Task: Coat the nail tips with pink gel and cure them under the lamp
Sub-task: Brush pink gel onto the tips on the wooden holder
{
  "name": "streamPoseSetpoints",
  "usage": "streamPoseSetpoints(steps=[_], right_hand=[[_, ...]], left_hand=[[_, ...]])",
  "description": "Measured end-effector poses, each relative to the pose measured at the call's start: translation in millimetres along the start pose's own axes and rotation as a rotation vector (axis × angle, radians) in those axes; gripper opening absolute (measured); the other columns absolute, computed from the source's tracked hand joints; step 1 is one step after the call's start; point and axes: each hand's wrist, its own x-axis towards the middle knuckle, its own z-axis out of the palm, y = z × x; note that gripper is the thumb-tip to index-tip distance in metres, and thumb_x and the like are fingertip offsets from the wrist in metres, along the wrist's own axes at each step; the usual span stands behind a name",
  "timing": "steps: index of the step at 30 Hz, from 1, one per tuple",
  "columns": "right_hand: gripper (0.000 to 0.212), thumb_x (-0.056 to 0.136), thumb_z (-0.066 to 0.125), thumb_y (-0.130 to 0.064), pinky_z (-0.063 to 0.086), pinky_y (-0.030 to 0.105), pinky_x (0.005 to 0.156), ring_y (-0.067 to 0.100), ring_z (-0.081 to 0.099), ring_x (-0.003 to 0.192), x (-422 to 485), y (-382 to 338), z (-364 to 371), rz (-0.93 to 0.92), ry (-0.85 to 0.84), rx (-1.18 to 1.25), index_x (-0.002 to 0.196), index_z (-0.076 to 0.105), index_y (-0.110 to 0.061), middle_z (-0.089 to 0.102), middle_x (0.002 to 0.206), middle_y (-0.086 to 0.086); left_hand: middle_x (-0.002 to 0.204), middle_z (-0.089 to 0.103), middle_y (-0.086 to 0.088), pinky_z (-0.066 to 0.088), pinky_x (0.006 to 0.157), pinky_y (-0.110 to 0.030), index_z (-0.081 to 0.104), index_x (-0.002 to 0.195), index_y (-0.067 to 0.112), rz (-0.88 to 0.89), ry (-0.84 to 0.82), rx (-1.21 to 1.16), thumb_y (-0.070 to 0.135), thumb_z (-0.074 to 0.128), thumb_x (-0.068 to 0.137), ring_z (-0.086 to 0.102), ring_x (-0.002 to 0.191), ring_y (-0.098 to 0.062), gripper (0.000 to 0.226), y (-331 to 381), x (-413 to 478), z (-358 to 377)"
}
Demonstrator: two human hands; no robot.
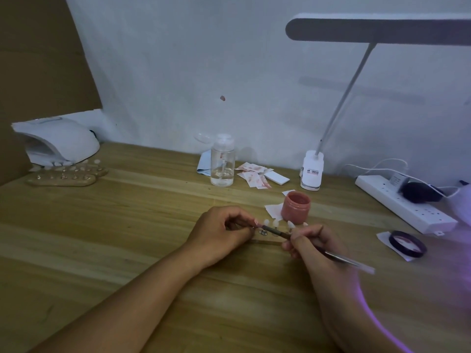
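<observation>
A white wall (204, 59) backs the wooden desk (127, 238). The white curing lamp (61, 142) sits at the desk's back left corner, well apart from the work and on the left arm's side. Just in front of the open pink gel jar (296, 207), the row of nail tips (276, 222) runs left to right between the hands. The left hand (219, 233) seems to pinch the row's left end. The right hand (308, 242) grips the brush (276, 232), whose head points left along the tips.

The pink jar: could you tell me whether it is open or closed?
Open: the jar stands upright, its mouth uncovered; a dark lid lies apart to its right.
</observation>
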Motion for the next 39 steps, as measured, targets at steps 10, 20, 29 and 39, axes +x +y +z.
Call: streamPoseSetpoints(steps=[10,20,29,39], right_hand=[[0.011,0.086,0.063,-0.006,0.048,0.031,0.072,0.011,0.061,0.064,2.0,3.8,-1.6,-0.018,0.015,0.048,0.077,0.060,-0.010,0.071,0.068,0.008],[0.010,0.088,0.064,-0.006,0.050,0.021,0.065,0.008,0.061,0.063,2.6,6.7,-1.3,-0.030,-0.016,0.071,0.080,0.059,-0.004,0.072,0.071,0.009],[0.010,0.088,0.063,-0.006,0.047,0.028,0.069,0.012,0.060,0.065,1.4,5.7,-2.5,-0.021,0.020,0.075,0.079,0.059,-0.006,0.071,0.070,0.009],[0.010,0.091,0.061,-0.012,0.049,0.014,0.061,0.008,0.059,0.062,2.7,6.4,-1.9,-0.058,-0.026,0.088,0.084,0.057,-0.006,0.074,0.074,0.008]], left_hand=[[0.079,0.074,0.010,0.045,0.067,-0.015,0.076,0.083,0.029,-0.016,-0.002,-0.031,0.004,0.073,0.083,0.059,0.069,0.001,0.026,2.6,-0.4,0.0],[0.086,0.076,-0.002,0.046,0.071,-0.021,0.075,0.086,0.019,-0.032,0.000,-0.076,0.002,0.074,0.083,0.060,0.073,-0.008,0.018,3.2,-1.2,0.0],[0.087,0.076,-0.001,0.049,0.074,-0.024,0.076,0.090,0.017,-0.041,-0.013,-0.073,0.006,0.076,0.083,0.062,0.077,-0.010,0.013,4.3,-2.0,-1.3],[0.088,0.076,-0.001,0.042,0.065,-0.014,0.075,0.087,0.020,-0.032,-0.011,-0.050,0.007,0.077,0.082,0.056,0.068,-0.001,0.014,5.5,-2.0,-1.2]])
